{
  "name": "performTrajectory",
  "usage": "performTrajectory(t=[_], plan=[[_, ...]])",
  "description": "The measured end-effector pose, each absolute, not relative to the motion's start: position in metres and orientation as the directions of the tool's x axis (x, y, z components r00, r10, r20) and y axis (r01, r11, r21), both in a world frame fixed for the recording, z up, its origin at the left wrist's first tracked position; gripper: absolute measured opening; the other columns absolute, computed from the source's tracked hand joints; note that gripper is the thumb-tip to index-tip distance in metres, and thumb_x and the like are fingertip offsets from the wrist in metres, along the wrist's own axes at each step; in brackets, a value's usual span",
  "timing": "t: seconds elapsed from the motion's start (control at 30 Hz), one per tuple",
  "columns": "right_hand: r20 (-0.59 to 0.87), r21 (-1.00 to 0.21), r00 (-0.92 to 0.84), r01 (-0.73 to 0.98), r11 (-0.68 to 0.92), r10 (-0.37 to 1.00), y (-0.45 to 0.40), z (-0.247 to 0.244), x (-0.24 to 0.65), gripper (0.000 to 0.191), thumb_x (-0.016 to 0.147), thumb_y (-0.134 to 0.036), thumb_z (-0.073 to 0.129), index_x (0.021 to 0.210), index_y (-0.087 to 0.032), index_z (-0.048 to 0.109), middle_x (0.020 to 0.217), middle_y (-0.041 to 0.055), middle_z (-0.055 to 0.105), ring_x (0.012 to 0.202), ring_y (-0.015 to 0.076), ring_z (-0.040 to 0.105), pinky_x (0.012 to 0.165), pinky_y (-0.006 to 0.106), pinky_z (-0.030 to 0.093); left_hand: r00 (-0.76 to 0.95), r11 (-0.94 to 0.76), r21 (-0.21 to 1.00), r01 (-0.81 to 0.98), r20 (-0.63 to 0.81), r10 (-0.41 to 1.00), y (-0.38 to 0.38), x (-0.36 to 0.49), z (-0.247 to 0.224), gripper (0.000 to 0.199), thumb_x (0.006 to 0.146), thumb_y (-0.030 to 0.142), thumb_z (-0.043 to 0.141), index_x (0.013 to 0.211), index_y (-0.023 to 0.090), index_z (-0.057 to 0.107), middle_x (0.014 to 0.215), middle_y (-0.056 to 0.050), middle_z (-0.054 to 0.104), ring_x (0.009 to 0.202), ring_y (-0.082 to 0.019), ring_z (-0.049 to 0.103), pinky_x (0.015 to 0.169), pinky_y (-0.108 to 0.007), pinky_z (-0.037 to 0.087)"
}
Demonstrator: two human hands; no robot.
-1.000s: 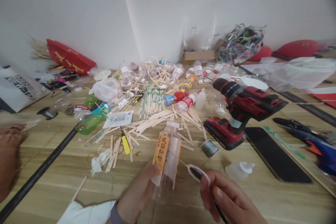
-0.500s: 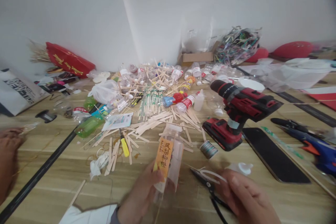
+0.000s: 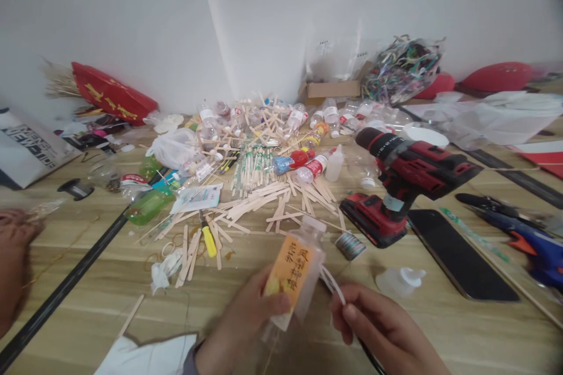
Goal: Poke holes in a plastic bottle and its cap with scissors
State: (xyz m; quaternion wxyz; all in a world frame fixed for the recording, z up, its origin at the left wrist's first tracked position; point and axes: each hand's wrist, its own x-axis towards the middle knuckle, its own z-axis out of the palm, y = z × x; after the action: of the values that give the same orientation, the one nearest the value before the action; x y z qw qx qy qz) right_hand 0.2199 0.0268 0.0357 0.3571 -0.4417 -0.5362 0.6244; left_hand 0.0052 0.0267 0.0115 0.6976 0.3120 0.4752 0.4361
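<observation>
A clear plastic bottle with an orange label (image 3: 290, 272) is tilted in my left hand (image 3: 250, 316), whose fingers are wrapped round its lower part. My right hand (image 3: 373, 319), just right of the bottle, pinches a thin white strip (image 3: 333, 284) that reaches up towards the bottle's side. Dark scissors (image 3: 369, 354) lie partly under my right hand; most of them is hidden. A small white squeeze bottle (image 3: 402, 281) lies right of that hand. Beyond the bottle stands a spool of thread (image 3: 350, 245).
A red cordless drill (image 3: 404, 179) stands at the right beside a phone (image 3: 464, 255). Wooden sticks (image 3: 255, 202) and plastic bottles crowd the middle. A black rod (image 3: 65, 287) crosses the left side, where another person's hand (image 3: 15, 258) rests.
The labelled bottle has moved slightly right and tilted more. My right hand has come left with the white strip, closer to the bottle and over the scissors.
</observation>
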Motion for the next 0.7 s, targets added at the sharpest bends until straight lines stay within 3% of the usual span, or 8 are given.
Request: performTrajectory(t=[0.13, 0.23, 0.33, 0.43, 0.57, 0.7], plan=[[-0.155, -0.984, -0.294, -0.044, -0.175, 0.943, 0.029, 0.027, 0.227, 0.057, 0.082, -0.073, 0.062, 0.066, -0.018, 0.059, 0.057, 0.0002, 0.049, 0.055, 0.0124, 0.041, 0.055, 0.025, 0.035, 0.028, 0.410, 0.833, -0.371, -0.432, 0.902, 0.029, -0.001, 0.008, 0.063, 0.054, 0.053, 0.088, 0.100, 0.013, 0.073, 0.076, -0.005, 0.071, 0.061, -0.015, 0.059, 0.056, -0.025, 0.043], [-0.075, -0.994, -0.258, -0.054, -0.091, 0.963, 0.033, 0.017, 0.241, 0.057, 0.089, -0.068, 0.056, 0.062, -0.018, 0.055, 0.053, -0.0004, 0.043, 0.051, 0.0117, 0.036, 0.050, 0.025, 0.030, 0.026, 0.367, 0.853, -0.372, -0.385, 0.923, 0.030, -0.003, 0.007, 0.063, 0.055, 0.047, 0.088, 0.106, 0.013, 0.073, 0.088, -0.008, 0.074, 0.071, -0.019, 0.062, 0.061, -0.026, 0.047], [-0.017, -1.000, -0.204, 0.017, -0.013, 0.979, 0.037, 0.013, 0.251, 0.056, 0.091, -0.064, 0.055, 0.059, -0.018, 0.053, 0.054, 0.0007, 0.043, 0.051, 0.0125, 0.036, 0.048, 0.025, 0.030, -0.004, 0.342, 0.865, -0.367, -0.369, 0.930, 0.030, -0.003, 0.010, 0.062, 0.056, 0.043, 0.088, 0.109, 0.014, 0.073, 0.095, -0.011, 0.076, 0.078, -0.021, 0.064, 0.071, -0.029, 0.050], [0.055, -0.993, -0.205, 0.092, 0.075, 0.977, 0.036, 0.013, 0.255, 0.055, 0.091, -0.061, 0.059, 0.056, -0.018, 0.054, 0.055, 0.0019, 0.044, 0.052, 0.0137, 0.039, 0.050, 0.026, 0.033, -0.036, 0.314, 0.875, -0.369, -0.351, 0.936, 0.029, -0.003, 0.012, 0.060, 0.058, 0.042, 0.086, 0.110, 0.015, 0.073, 0.095, -0.010, 0.076, 0.072, -0.019, 0.063, 0.074, -0.031, 0.051], [0.089, -0.995, -0.104, 0.029, 0.093, 0.991, 0.033, 0.012, 0.255, 0.054, 0.091, -0.062, 0.058, 0.058, -0.019, 0.055, 0.055, 0.0021, 0.045, 0.052, 0.0144, 0.041, 0.050, 0.026, 0.035, -0.031, 0.304, 0.872, -0.383, -0.341, 0.940, 0.029, -0.004, 0.012, 0.059, 0.058, 0.040, 0.086, 0.110, 0.015, 0.074, 0.094, -0.009, 0.076, 0.074, -0.020, 0.065, 0.073, -0.029, 0.051], [0.031, -0.994, -0.216, 0.097, 0.053, 0.976, 0.032, 0.018, 0.240, 0.054, 0.091, -0.064, 0.056, 0.061, -0.019, 0.057, 0.056, 0.0010, 0.045, 0.052, 0.0129, 0.039, 0.050, 0.025, 0.032, -0.048, 0.305, 0.871, -0.385, -0.349, 0.936, 0.028, 0.000, 0.010, 0.058, 0.056, 0.046, 0.087, 0.104, 0.016, 0.074, 0.085, -0.007, 0.075, 0.068, -0.018, 0.063, 0.066, -0.028, 0.049]])
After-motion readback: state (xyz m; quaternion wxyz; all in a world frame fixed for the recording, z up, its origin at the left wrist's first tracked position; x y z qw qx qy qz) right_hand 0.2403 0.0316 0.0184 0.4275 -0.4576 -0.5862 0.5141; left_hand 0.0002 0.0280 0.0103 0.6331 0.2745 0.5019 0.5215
